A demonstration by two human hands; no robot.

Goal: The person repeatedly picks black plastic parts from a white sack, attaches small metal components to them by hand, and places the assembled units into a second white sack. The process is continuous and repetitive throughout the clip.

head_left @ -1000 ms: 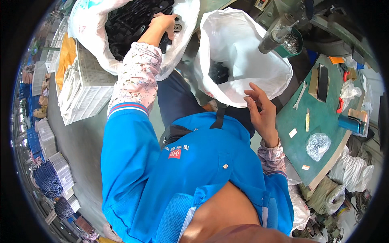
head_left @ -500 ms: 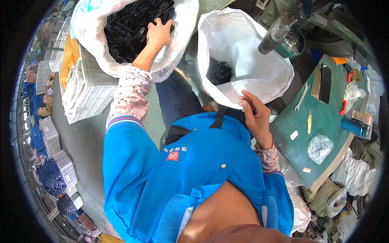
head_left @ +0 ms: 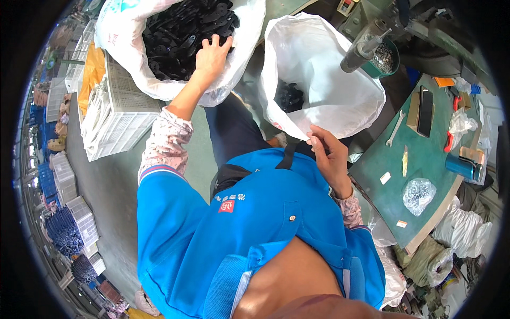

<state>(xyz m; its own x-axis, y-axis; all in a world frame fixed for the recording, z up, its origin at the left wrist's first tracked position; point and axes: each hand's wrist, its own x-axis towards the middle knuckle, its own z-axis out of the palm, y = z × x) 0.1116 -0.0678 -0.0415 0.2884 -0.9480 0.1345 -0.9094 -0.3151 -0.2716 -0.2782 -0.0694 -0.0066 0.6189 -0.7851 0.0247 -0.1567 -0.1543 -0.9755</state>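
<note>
My left hand (head_left: 211, 59) reaches into a white plastic bag (head_left: 241, 48) at the upper left. Its fingers are bent and spread over a heap of flat black plastic parts (head_left: 183, 34), and their tips are partly lost among the parts. No part can be seen held in it. My right hand (head_left: 333, 162) hovers at the near rim of a second white bag (head_left: 345, 98). Its fingers are loosely curled with the thumb apart, and nothing shows between them. Whether they touch the rim I cannot tell. Some black parts (head_left: 289, 98) lie low inside this second bag.
A machine post (head_left: 355, 56) and a green cup of small metal pieces (head_left: 383, 59) overhang the second bag. The green bench at right holds a wrench (head_left: 396, 128), phone (head_left: 425, 111), clear bag (head_left: 418, 195) and blue cylinder (head_left: 463, 166). White crates (head_left: 125, 119) stand left.
My left hand has shifted slightly right and nearer within the left bag. My right hand has moved a little left along the second bag's rim, its fingers curling more.
</note>
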